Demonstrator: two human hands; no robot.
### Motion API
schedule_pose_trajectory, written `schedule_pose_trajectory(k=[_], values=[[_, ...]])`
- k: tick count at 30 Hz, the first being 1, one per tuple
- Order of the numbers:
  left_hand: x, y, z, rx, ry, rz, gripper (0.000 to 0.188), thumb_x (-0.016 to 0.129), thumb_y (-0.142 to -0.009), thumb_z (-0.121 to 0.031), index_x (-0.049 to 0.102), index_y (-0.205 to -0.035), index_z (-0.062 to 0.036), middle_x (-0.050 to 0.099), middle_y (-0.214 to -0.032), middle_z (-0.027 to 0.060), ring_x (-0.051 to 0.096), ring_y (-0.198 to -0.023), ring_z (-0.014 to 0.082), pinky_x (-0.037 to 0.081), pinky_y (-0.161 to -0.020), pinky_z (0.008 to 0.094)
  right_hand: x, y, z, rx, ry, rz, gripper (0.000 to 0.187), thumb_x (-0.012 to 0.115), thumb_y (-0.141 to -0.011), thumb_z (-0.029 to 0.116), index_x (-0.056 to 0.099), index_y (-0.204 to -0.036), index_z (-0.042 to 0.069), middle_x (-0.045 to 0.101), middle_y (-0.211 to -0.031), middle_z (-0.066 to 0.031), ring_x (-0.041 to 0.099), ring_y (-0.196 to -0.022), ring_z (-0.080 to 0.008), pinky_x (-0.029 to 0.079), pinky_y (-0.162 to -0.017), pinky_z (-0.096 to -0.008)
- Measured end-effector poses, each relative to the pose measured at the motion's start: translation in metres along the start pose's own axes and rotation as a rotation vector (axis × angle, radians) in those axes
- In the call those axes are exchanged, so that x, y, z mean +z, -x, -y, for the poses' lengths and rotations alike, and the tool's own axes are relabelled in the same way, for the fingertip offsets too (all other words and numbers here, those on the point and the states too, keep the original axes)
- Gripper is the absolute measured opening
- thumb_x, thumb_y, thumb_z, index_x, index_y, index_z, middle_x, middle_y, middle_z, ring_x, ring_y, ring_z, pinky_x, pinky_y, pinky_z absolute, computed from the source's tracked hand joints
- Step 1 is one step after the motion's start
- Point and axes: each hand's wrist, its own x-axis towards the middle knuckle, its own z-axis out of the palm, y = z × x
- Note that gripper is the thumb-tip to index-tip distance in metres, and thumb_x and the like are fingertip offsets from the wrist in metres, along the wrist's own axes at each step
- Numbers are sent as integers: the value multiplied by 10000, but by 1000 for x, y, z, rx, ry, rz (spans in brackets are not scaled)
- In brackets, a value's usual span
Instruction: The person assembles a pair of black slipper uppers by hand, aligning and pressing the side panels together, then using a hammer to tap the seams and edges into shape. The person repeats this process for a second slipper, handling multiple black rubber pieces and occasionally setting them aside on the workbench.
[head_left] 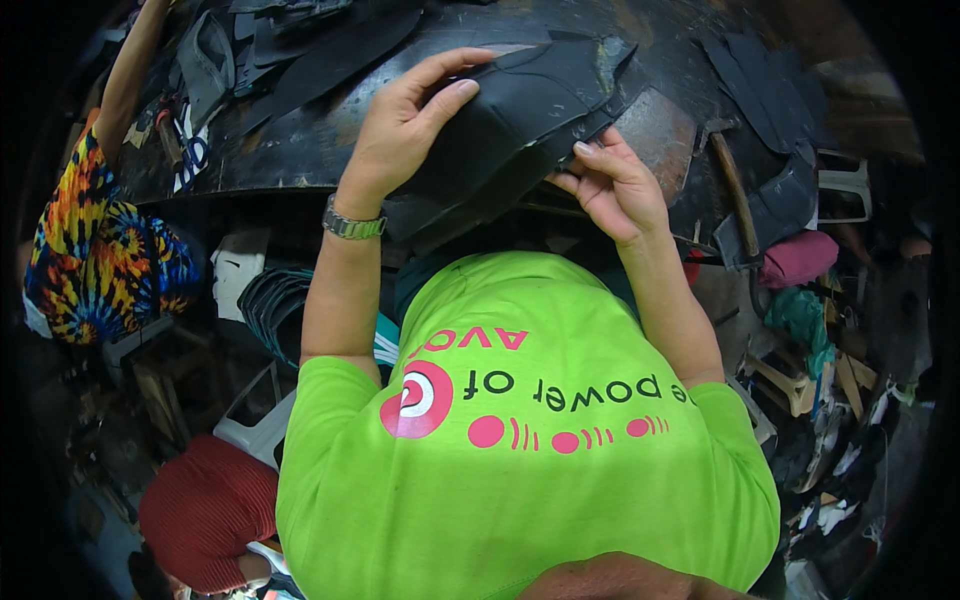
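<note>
Over the near edge of the dark worktable [450, 40], both hands hold up a black leather-like piece [530, 105] with seams and folded edges. It looks like a stitched shoe or boot upper, but its exact kind is unclear. My left hand [405, 125] grips its upper left side, thumb on top and the other fingers partly behind it. At the lower right edge, my right hand [620, 190] pinches the piece between thumb and fingers. A pale, worn patch shows near its upper right corner. Right of my right hand lies a hammer [735, 185] with a wooden handle.
A flat worn plate [655, 135] lies beside the hammer. More black cut pieces [765, 95] are at the right, others [330, 60] at the far left. Blue-handled scissors [190, 160] lie near a person in a tie-dye top [90, 250]. Someone in red [210, 510] is behind left.
</note>
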Motion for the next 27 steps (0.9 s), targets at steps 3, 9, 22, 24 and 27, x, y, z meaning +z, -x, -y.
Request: schedule_pose_trajectory(k=[3,9,22,24,27], values=[[-5,2,2,-87,152,-71,310,644,-982,-126,665,-1276,-31,686,-1196,58,632,-1111,144,477,-988,259,0,0,-1,5,-1,-2,426,560,-955,-31,483,-1365,59,635,-1279,-126,629,-1172,-273,494,-1022,-546],[-33,8,4,-180,451,-328,281,632,-983,-86,668,-1248,-3,692,-1196,74,640,-1065,113,482,-964,236,3,1,0,11,-33,-7,430,567,-939,-47,491,-1348,60,644,-1260,-111,640,-1147,-261,508,-1002,-534],[-49,28,2,-275,669,-353,346,547,-1024,-69,553,-1355,29,667,-1217,101,651,-1093,124,523,-948,241,7,0,0,-7,-14,-20,510,589,-878,-112,497,-1340,84,650,-1243,-111,645,-1144,-261,528,-997,-520],[-33,28,-3,-315,661,-359,394,576,-999,-56,535,-1383,25,652,-1238,88,628,-1109,109,496,-967,234,10,0,-1,10,2,-58,499,600,-867,-110,509,-1318,84,660,-1221,-109,653,-1128,-265,529,-994,-522],[-1,24,-10,-331,586,-241,614,667,-885,-53,455,-1453,44,591,-1336,113,568,-1216,156,427,-1050,278,18,0,-4,11,7,-73,477,628,-853,-89,522,-1288,76,682,-1153,-112,689,-1043,-268,583,-906,-494]])
